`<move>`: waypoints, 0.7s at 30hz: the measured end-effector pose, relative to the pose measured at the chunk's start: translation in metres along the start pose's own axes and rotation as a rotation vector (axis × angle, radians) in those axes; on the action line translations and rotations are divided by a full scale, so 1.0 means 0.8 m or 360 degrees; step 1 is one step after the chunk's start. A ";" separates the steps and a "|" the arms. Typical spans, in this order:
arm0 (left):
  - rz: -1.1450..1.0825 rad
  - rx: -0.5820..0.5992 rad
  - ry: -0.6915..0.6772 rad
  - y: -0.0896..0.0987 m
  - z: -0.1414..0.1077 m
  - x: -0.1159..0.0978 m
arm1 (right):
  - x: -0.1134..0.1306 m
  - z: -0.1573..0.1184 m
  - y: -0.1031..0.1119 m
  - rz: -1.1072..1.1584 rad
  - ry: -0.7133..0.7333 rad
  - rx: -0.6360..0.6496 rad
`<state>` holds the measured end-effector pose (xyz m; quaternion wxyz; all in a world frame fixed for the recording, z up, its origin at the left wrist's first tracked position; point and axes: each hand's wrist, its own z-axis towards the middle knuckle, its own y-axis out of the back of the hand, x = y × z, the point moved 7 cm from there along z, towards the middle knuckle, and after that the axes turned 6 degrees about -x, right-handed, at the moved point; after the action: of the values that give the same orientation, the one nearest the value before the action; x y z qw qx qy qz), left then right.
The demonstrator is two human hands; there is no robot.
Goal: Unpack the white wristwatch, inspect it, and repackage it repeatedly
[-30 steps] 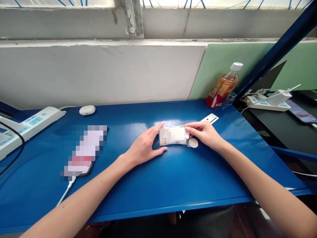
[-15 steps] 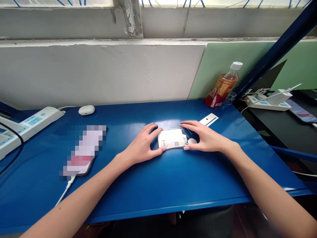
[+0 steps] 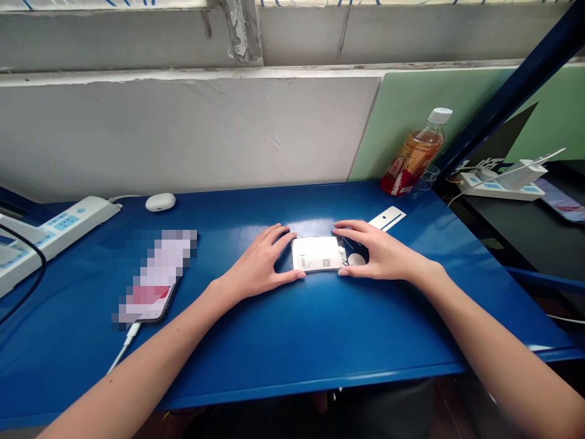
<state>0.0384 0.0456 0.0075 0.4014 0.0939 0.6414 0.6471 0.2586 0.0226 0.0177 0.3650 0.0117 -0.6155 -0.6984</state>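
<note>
A small clear plastic packet (image 3: 315, 255) with a white printed label lies on the blue desk between my hands. A round white piece (image 3: 356, 260) shows at its right end. My left hand (image 3: 262, 259) holds the left end, thumb at the near edge and index finger at the far corner. My right hand (image 3: 377, 250) curves around the right end, with its thumb and fingertips at opposite edges. A white card with a dark slot (image 3: 387, 218) lies just beyond my right hand, partly hidden by it.
A phone (image 3: 164, 277) with a white cable lies at left. Behind it are a white earbud case (image 3: 160, 202) and a power strip (image 3: 59, 235). A drink bottle (image 3: 414, 155) leans at the back right, near a blue metal post (image 3: 503, 97). A second power strip (image 3: 505, 185) is farther right.
The packet sits slightly straighter, and the glare on its label has shifted. Both hands keep nearly the same grip. The camera view has tilted slightly.
</note>
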 end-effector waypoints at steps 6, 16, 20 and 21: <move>-0.0012 -0.0012 0.0024 0.000 0.000 -0.001 | 0.002 -0.001 0.000 0.0052 -0.0035 0.0023; -0.0011 -0.0021 0.0024 -0.001 0.001 0.000 | -0.004 -0.001 -0.003 0.0009 -0.0061 0.0036; -0.0029 -0.0035 0.0030 0.000 0.001 0.001 | -0.006 -0.002 -0.003 0.0009 -0.0068 0.0046; -0.0033 -0.0039 0.0031 0.000 0.001 0.001 | -0.006 -0.002 -0.003 0.0014 -0.0068 0.0046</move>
<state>0.0382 0.0464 0.0073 0.4030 0.0759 0.6381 0.6516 0.2615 0.0238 0.0136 0.3546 -0.0005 -0.6332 -0.6879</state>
